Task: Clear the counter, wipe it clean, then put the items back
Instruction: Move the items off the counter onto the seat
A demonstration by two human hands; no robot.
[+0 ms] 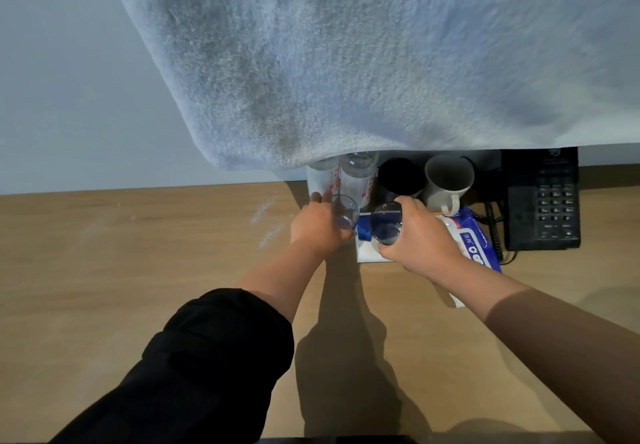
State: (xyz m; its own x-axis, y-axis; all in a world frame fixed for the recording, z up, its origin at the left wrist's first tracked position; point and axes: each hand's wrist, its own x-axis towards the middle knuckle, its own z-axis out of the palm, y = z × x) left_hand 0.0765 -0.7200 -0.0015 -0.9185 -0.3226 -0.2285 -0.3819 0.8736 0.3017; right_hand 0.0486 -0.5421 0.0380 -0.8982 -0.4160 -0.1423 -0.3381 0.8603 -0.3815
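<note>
Towel hanging close overhead hides the bottles just beyond the left hand, its grip curled round a glass; the right hand clasps a second glass alongside, so they may clink or topple a bottle.

The light is soft, cool and moderately bright. The arms throw a broad, soft-edged shadow on the wooden table, reaching the bottom edge. A shade line crosses the right forearm. The towel, close to the lens, looks fuzzy and mottled grey. Beneath it the black mug and telephone lose detail in dimness. Thin glints mark the left glass and right glass. Wide-angle distortion bows the table's far edge.
</note>
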